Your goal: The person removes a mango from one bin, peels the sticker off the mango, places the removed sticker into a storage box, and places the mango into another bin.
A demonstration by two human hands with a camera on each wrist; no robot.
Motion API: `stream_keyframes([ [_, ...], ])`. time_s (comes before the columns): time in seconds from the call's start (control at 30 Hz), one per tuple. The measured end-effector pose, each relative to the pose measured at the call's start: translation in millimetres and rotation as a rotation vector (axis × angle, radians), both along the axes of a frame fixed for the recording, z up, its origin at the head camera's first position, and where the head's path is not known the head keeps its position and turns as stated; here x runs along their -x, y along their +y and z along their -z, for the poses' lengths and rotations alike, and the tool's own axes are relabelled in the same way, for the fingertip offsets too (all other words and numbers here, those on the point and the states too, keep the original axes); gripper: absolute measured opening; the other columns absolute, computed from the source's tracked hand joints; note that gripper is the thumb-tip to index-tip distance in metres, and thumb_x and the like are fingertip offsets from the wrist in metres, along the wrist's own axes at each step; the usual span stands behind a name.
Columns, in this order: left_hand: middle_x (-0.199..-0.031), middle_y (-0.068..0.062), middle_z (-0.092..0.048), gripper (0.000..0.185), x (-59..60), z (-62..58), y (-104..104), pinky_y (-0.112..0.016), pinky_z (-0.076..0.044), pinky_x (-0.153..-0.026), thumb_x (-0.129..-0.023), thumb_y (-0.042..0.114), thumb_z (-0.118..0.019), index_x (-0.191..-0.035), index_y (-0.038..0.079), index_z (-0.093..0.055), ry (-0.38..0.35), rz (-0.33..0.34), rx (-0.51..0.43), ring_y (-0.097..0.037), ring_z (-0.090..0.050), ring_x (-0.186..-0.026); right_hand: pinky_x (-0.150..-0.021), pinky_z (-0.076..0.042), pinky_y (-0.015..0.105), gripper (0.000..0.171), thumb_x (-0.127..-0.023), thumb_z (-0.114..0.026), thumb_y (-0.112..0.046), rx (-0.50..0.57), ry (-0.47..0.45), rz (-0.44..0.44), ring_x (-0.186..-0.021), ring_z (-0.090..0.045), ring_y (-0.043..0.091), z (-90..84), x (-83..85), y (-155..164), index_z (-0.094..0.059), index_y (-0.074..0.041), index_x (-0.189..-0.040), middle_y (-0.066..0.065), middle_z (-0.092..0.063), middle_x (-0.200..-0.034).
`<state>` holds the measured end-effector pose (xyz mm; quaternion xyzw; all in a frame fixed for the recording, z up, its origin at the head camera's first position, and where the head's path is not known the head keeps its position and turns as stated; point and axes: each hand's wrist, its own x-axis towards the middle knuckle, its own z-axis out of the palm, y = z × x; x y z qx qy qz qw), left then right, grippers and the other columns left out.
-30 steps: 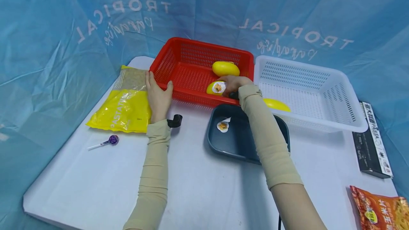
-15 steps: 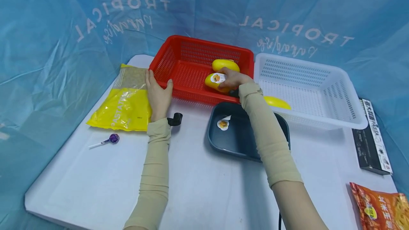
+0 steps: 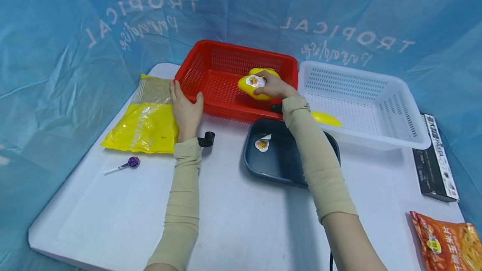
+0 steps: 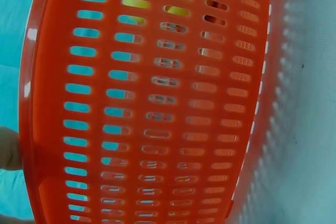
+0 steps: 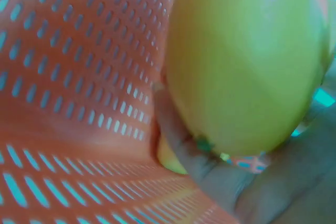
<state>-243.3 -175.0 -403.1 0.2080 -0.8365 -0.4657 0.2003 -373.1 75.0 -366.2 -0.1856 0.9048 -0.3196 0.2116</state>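
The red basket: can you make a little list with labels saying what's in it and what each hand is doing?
Red basket: on the white table, beside the white basket
Inside it: a yellow fruit at the back
Right hand: fingers grip a yellow stickered fruit above the basket floor
Left hand: holds the basket's near corner
Dark tray: in front, with a sticker inside

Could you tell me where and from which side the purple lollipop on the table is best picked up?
Pinch the thin white stick from above. The lollipop lies flat on the table with bare space around it, and its round purple head would probably roll under fingertips.
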Motion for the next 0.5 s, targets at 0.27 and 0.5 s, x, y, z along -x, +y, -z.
stream_keyframes([
  [0.27, -0.165, -0.006, -0.006, 0.078, 1.8, -0.8, 8, -0.046, -0.029, -0.118, -0.094, 0.034, -0.056, -0.156, 0.013, -0.013, -0.029, -0.031, 0.064, -0.033, -0.025, -0.147, -0.097, -0.044, 0.038, 0.070, -0.089, -0.066, -0.029, 0.063, 0.072, -0.010, -0.116, -0.043, 0.025, -25.6, -9.0, 5, -0.032, -0.017, -0.148, 0.011, -0.045, -0.137],
  [0.5, -0.165, -0.005, -0.004, 0.079, 2.1, 0.0, 7, -0.044, -0.029, -0.118, -0.094, 0.035, -0.056, -0.157, 0.013, -0.012, -0.046, -0.030, 0.054, -0.030, -0.022, -0.149, -0.096, -0.045, 0.037, 0.069, -0.088, -0.066, -0.031, 0.084, 0.127, -0.025, -0.115, -0.044, 0.024, -37.8, -21.7, 12, -0.033, -0.018, -0.147, 0.010, -0.046, -0.136],
])
